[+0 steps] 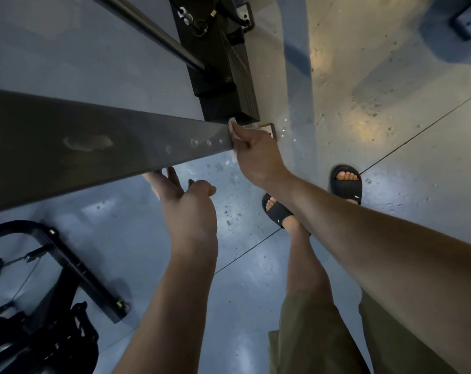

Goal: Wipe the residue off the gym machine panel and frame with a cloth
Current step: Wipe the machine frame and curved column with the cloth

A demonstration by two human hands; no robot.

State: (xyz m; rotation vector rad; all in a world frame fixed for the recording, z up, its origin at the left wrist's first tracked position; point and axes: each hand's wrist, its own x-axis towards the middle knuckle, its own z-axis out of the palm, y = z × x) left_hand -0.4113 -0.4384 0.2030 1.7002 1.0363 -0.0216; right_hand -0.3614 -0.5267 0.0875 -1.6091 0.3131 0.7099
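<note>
A person in olive shorts [310, 333] is leaning over a gym machine, both bare forearms reaching forward. The left hand [185, 203] is lying open, fingers straight and loose, their tips touching the lower edge of the beam [40, 125], a flat, matte grey metal bar running in from the left. Further on, the right hand [252, 155] is gripping a small white cloth [232, 128], bunching it in curled fingers and pressing it against the beam's far end, ahead and to the right of the left hand. A pale, dried smear [87, 143] is showing midway along the beam's face, and a few droplets [202, 143] are sitting just short of the cloth. Below, black sandals [346, 182] are standing on a glossy, speckled grey floor [153, 265], with open room to the right. Beyond the beam, a black weight stack [229, 76] and a chrome rod [148, 31] are standing close beside the cloth.
</note>
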